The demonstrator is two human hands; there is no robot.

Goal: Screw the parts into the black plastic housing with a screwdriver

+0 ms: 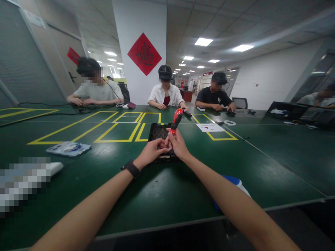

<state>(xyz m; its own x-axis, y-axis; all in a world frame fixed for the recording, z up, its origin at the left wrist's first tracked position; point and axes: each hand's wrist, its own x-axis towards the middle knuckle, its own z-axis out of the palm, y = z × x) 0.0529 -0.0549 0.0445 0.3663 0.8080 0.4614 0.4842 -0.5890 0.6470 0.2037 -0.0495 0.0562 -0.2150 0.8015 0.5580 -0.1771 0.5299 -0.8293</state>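
A screwdriver point(176, 120) with a red and black handle stands nearly upright in my right hand point(178, 143), whose fingers close around its lower end. Below it lies a black rectangular tray-like case point(154, 130) with a dark, patterned inside. My left hand point(154, 149) reaches over the case's near side, fingertips pinched together close to the screwdriver's shaft. What those fingertips hold is too small to make out. Both hands partly cover the case, and the screwdriver's tip is hidden. A dark band point(131, 169) is around my left wrist.
On the green table point(117, 195), a phone point(68, 148) lies at left and a printed sheet point(210, 127) at right. A tape roll point(229, 122) sits beyond the sheet. A blue and white object point(232, 181) is partly behind my right forearm. Several people sit across the table.
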